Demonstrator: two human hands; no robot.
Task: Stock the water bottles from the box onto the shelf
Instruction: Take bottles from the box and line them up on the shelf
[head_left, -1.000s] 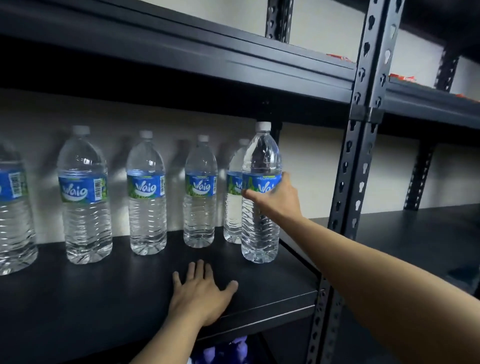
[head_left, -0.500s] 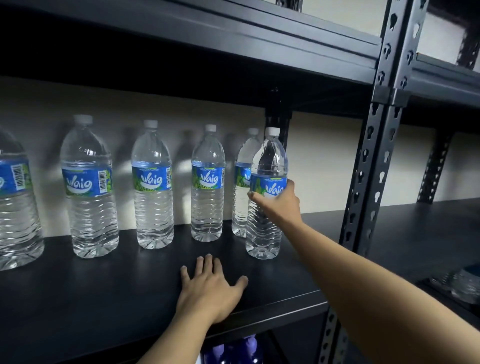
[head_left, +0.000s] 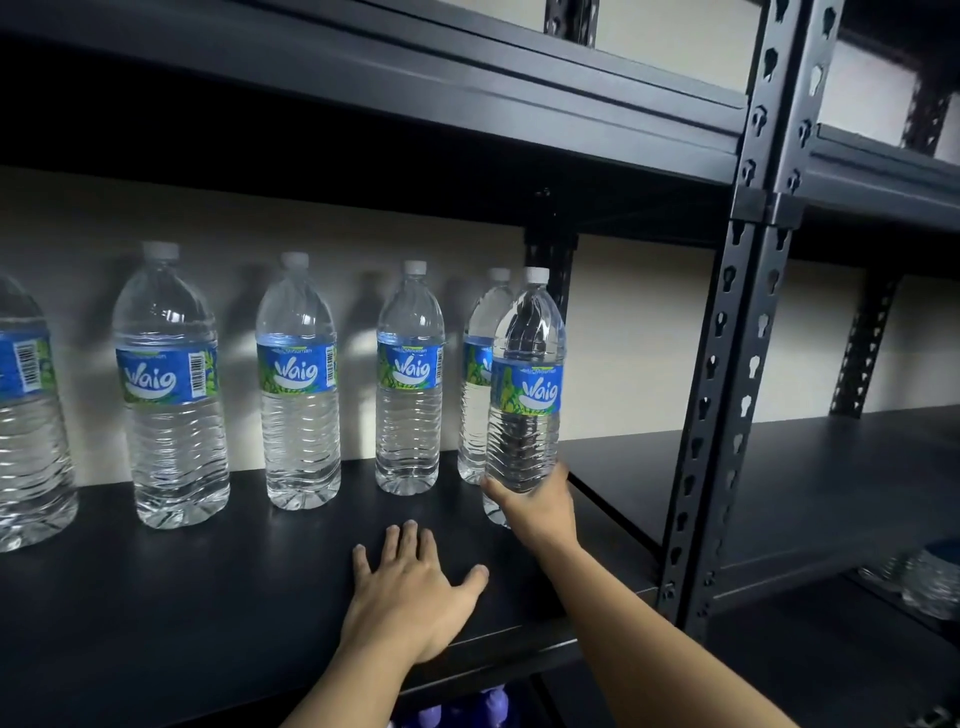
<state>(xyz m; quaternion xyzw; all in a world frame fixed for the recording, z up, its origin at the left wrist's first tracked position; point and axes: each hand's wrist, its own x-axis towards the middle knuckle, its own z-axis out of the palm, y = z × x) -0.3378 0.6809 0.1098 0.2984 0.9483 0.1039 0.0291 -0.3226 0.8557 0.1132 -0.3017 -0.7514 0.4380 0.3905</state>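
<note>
Several clear water bottles with blue "Waig" labels stand in a row along the back of the black shelf (head_left: 156, 597). One more water bottle (head_left: 527, 384) stands upright in front of the row's right end, close to the shelf's right edge. My right hand (head_left: 537, 506) grips this bottle low down near its base, thumb on the left side. My left hand (head_left: 410, 587) rests flat on the shelf board near the front edge, fingers spread. The box is out of view.
A perforated black upright post (head_left: 727, 374) rises just right of the held bottle. Beyond it lies a neighbouring shelf bay (head_left: 831, 478), with more bottles (head_left: 930, 582) on a lower level. Another shelf (head_left: 467, 109) hangs overhead. Purple items (head_left: 467, 709) show below.
My right hand has slid down the front bottle from its label to near its base. The bottle still stands in the same spot. My left hand has stayed flat on the shelf.
</note>
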